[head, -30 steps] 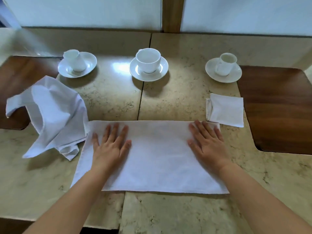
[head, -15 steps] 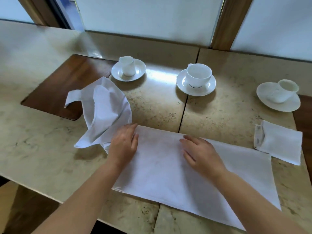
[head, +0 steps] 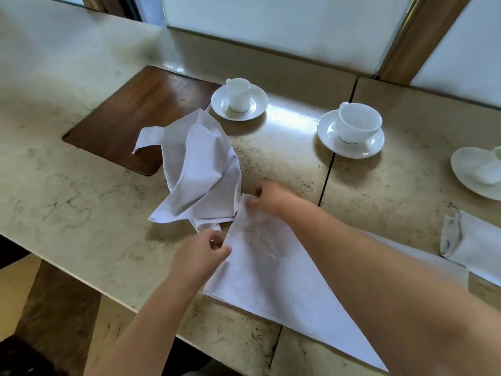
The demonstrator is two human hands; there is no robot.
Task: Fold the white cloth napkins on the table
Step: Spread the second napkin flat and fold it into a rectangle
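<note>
Fingers of both hands are pinching the left edge of the flat napkin (head: 271, 267) at the table's (head: 81, 199) near side: left hand (head: 199, 255) nearer, right hand (head: 271, 196) farther. Uneven lifting risks a skewed fold, or snagging the crumpled napkin (head: 198, 169) lying just beside it.

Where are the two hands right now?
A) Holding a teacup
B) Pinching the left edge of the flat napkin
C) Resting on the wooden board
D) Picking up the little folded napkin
B: the left hand and the right hand both pinch the left short edge of the flat napkin, one at each corner, beside the crumpled napkin.
</note>
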